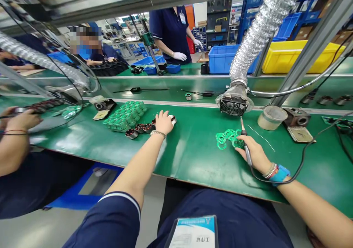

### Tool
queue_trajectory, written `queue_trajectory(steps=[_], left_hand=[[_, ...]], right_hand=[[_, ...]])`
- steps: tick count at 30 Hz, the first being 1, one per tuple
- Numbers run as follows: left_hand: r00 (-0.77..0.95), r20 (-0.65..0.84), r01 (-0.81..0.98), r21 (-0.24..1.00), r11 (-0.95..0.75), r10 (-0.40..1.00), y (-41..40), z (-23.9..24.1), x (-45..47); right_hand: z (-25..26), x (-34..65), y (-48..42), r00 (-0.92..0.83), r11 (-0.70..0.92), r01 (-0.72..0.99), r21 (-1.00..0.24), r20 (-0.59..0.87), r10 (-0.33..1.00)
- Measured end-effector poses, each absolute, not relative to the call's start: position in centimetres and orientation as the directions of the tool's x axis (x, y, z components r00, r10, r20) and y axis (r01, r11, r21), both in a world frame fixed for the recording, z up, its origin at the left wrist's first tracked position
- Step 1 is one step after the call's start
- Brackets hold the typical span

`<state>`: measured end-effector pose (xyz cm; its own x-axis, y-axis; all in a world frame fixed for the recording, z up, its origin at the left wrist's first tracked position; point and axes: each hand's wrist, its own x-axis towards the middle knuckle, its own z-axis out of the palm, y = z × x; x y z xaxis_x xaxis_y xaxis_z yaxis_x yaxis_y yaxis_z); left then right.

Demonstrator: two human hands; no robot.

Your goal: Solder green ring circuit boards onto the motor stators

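My left hand [163,123] reaches over the far end of a short row of round motor stators [131,133] with copper windings. Its fingers are closed around a stator with a white part [173,119], which they partly cover. In my right hand [257,154] is a soldering iron [247,150], its tip pointing away from me. The thumb and fingers of that hand also reach the edge of a small pile of green ring-shaped circuit boards [221,138]. Left of the stators stand stacked green ring boards [125,116] in several rows.
A fume extractor fan [234,105] hangs above the ring boards. At right are a round tub [272,117], a soldering iron stand [299,124] and a strand of solder wire [260,137]. A co-worker's hand [24,120] works at far left. The iron's cable [299,167] crosses my right forearm.
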<state>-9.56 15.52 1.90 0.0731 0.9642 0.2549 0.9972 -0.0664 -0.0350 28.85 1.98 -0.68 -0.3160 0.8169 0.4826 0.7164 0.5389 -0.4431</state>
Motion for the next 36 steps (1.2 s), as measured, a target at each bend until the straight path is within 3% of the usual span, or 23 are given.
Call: queue_trajectory(steps=[3, 6, 10, 14, 17, 24, 31, 36], left_hand=[[0.129, 0.235, 0.992, -0.044, -0.122, 0.963, 15.9, 2.4, -8.7], [0.296, 0.2, 0.955, -0.041, -0.294, 0.934, 13.9, 2.7, -6.5], [0.45, 0.054, 0.882, 0.131, -0.453, 0.891, 7.7, 2.8, -2.3], [0.543, 0.045, 0.779, 0.347, -0.523, 0.839, 1.6, 3.2, 0.3], [0.59, 0.075, 0.719, 0.405, -0.565, 0.804, -1.1, 2.8, 0.7], [0.583, 0.114, 0.636, 0.554, -0.538, 0.805, -3.2, -0.1, -1.0], [0.536, 0.061, 0.661, 0.59, -0.463, 0.842, -1.3, -0.8, -0.2], [0.509, 0.078, 0.508, 0.777, -0.372, 0.857, -1.6, -0.5, 0.9]], right_hand=[[0.1, 28.0, -0.9, -0.421, 0.566, 0.669, -0.481, 0.382, 0.823], [-0.1, 27.0, -3.5, -0.481, 0.556, 0.644, -0.526, 0.287, 0.829], [-0.9, 26.0, -4.7, -0.476, 0.531, 0.622, -0.576, 0.26, 0.84], [-1.3, 25.4, -4.5, -0.459, 0.525, 0.602, -0.602, 0.276, 0.844], [-1.3, 25.1, -4.3, -0.463, 0.531, 0.594, -0.605, 0.282, 0.84], [-0.3, 24.1, -4.4, -0.386, 0.524, 0.561, -0.641, 0.357, 0.851], [0.0, 22.1, -3.6, -0.311, 0.518, 0.452, -0.726, 0.415, 0.855], [0.2, 21.9, -3.5, -0.276, 0.494, 0.438, -0.751, 0.411, 0.869]])
